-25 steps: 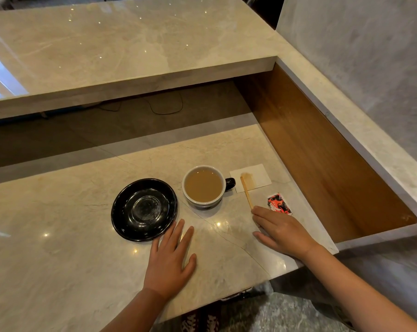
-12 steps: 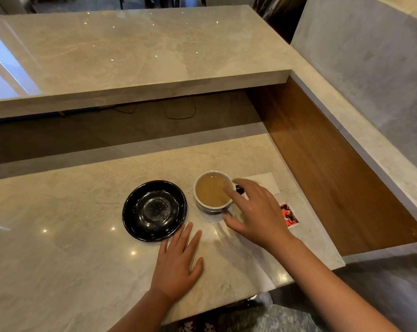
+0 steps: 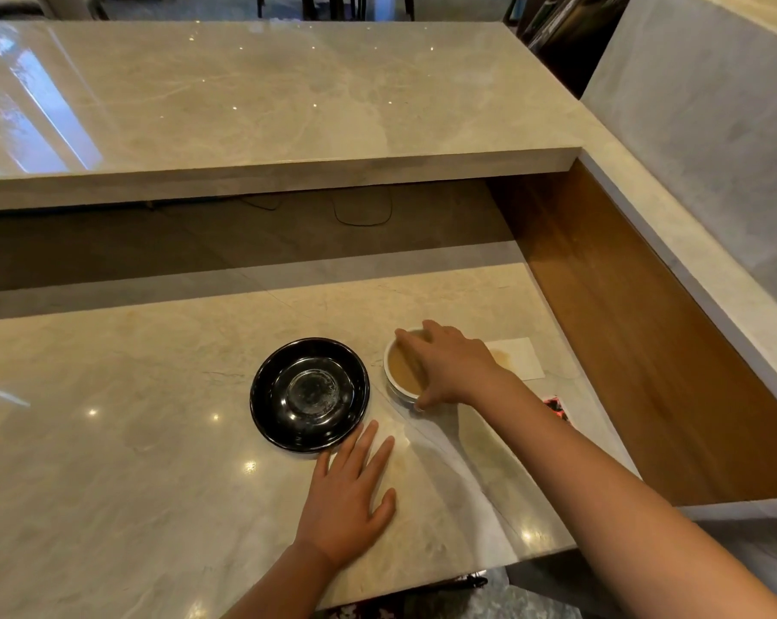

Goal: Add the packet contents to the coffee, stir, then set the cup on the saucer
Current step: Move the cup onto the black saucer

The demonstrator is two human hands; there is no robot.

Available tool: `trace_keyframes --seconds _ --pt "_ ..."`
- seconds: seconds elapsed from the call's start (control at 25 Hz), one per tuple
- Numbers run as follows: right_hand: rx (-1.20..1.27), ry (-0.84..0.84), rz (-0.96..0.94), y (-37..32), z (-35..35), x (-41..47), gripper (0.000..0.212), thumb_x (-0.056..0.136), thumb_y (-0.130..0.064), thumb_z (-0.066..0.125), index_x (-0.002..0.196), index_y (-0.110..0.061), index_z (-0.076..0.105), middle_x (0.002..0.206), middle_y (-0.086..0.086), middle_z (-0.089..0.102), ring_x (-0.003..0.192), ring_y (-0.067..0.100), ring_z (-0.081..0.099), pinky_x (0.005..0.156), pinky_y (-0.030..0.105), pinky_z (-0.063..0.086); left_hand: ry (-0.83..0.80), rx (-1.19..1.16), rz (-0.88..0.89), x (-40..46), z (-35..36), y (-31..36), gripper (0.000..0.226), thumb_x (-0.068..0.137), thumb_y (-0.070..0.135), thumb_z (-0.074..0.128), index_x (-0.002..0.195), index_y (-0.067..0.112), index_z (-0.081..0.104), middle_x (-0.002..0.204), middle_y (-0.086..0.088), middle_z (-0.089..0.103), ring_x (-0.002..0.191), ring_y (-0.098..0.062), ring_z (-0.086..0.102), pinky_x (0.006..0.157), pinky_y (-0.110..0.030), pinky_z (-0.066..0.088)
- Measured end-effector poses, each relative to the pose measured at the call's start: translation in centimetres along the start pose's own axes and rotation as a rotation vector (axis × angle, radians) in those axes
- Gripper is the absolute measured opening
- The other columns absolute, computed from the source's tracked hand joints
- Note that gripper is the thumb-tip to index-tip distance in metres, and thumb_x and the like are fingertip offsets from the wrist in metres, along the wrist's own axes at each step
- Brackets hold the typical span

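On the lower counter (image 3: 132,440) your right hand (image 3: 449,364) grasps the cup (image 3: 400,377) of coffee from above, fingers spread over its rim. Just left sits the black saucer (image 3: 309,394), bare. Your left hand (image 3: 348,498) lies flat and released before it. Behind your right wrist lie a stained napkin (image 3: 518,357) and a torn packet (image 3: 557,406).

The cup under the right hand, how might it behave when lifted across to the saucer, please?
The cup looks nearly full, so it would probably slosh if tilted. It seems ceramic, likely heavyish and breakable. The right hand grips its rim from above.
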State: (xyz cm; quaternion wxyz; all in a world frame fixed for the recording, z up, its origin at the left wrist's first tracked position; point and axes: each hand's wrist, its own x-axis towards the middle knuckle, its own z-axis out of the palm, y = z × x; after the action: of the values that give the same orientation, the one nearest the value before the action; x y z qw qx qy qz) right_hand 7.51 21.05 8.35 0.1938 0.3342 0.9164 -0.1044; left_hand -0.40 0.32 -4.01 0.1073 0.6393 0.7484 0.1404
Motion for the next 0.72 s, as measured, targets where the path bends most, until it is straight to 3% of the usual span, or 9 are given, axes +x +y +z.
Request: trace_keyframes --seconds 0.08,0.32,0.56,0.72 --pt "-0.004 -0.008 -0.013 0.1 -0.1 0.5 0.108 0.059 -0.043 0.081 0.142 -0.032 0.013 0.144 0.013 0.029 0.123 0.035 0.038 0.088 0.046 0.046 0.007 0.002 0.006 0.0 -0.1 0.0 0.06 0.087 0.047 0.043 0.143 0.024 0.036 0.151 -0.002 0.027 0.138 -0.017 0.017 0.106 -0.041 0.011" --pt "-0.008 0.003 -0.059 0.2 -0.5 0.8 0.108 0.052 -0.051 0.082 0.138 -0.03 0.02 0.135 0.013 0.033 0.119 0.034 0.037 0.085 0.043 0.048 0.012 0.012 0.012 -0.1 -0.3 0.0 0.058 0.089 0.047 0.041 0.142 0.023 0.037 0.15 -0.005 0.029 0.137 -0.021 0.022 0.106 -0.041 0.01" --pt "0.016 0.059 -0.038 -0.2 -0.1 0.5 0.105 0.05 -0.055 0.079 0.135 -0.03 0.023 0.131 0.012 0.036 0.117 0.031 0.037 0.078 0.039 0.047 -0.004 0.073 0.08 -0.5 -0.3 -0.8 0.062 0.093 0.051 0.036 0.147 0.022 0.027 0.154 -0.006 0.018 0.14 -0.019 0.008 0.109 -0.039 0.007" --pt "0.057 0.089 -0.046 -1.3 -1.0 0.2 0.102 0.052 -0.053 0.078 0.135 -0.03 0.024 0.129 0.011 0.036 0.116 0.03 0.037 0.074 0.036 0.045 -0.005 0.086 0.119 -1.4 -0.8 -1.9 0.059 0.096 0.055 0.026 0.147 0.024 0.025 0.154 -0.004 0.018 0.14 -0.019 0.009 0.112 -0.041 0.014"
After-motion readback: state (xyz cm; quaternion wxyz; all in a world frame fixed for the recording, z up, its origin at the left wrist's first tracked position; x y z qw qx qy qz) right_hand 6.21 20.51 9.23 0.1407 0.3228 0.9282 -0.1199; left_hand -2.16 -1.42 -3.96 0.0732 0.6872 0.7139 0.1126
